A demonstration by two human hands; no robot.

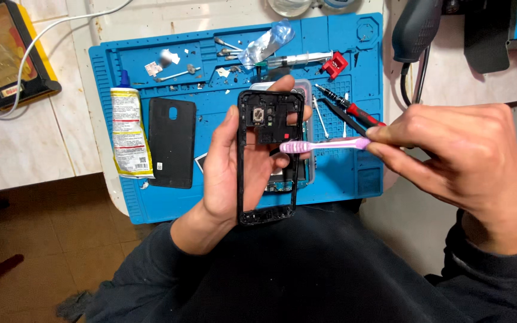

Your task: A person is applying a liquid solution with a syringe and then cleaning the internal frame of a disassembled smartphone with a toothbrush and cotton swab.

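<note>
the left hand point(222, 173) grips the black phone frame point(268, 157) upright above the blue mat point(342, 173). the right hand point(462, 155) pinches a pink toothbrush point(324, 145), its head at the frame's upper part. light, short strokes look best, with the frame held steady.

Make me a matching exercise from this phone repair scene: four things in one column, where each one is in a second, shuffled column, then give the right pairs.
Things:
1. black phone frame
2. pink toothbrush
3. black phone back cover
4. yellow and white glue tube

Places:
A. lying flat on the blue repair mat, left of the held frame
B. held upright in the left hand
C. at the mat's left edge, blue cap pointing away from the person
D. pinched in the right hand, bristle end touching the frame

Pairs: 1-B, 2-D, 3-A, 4-C
</note>
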